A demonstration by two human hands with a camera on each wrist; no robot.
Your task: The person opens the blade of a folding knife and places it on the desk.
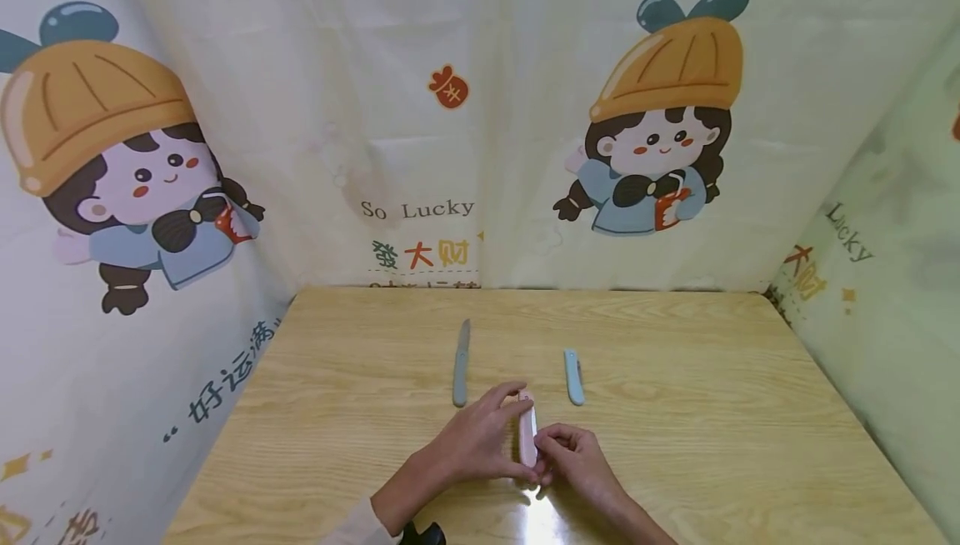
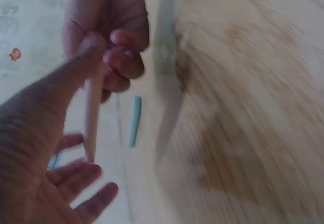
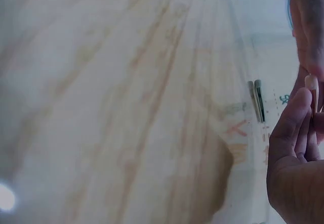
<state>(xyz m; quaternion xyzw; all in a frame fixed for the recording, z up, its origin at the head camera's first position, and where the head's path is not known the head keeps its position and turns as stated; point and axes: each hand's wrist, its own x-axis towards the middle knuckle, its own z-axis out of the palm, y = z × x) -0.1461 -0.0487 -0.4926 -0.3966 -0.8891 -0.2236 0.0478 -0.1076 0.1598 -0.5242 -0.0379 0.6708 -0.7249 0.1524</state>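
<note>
A slim pink folding knife (image 1: pixel 527 432) is held lengthwise over the table, its blade folded along the handle. My left hand (image 1: pixel 480 441) grips it by both ends, thumb at the near end and fingertips at the far end. Curled in from the other side, my right hand (image 1: pixel 583 460) pinches the knife's right edge near its lower end. In the left wrist view the pink knife (image 2: pixel 92 117) hangs between the two hands, its upper part covered by the thumb. Only the near tip of the knife (image 3: pixel 311 82) shows in the right wrist view.
Beyond my left hand lies an unfolded knife (image 1: pixel 461 374) with a grey-green handle, blade pointing away. A folded light blue knife (image 1: pixel 573 378) lies past my right hand. The wooden table (image 1: pixel 315 412) ends at printed curtains (image 1: pixel 525 253) behind and at both sides.
</note>
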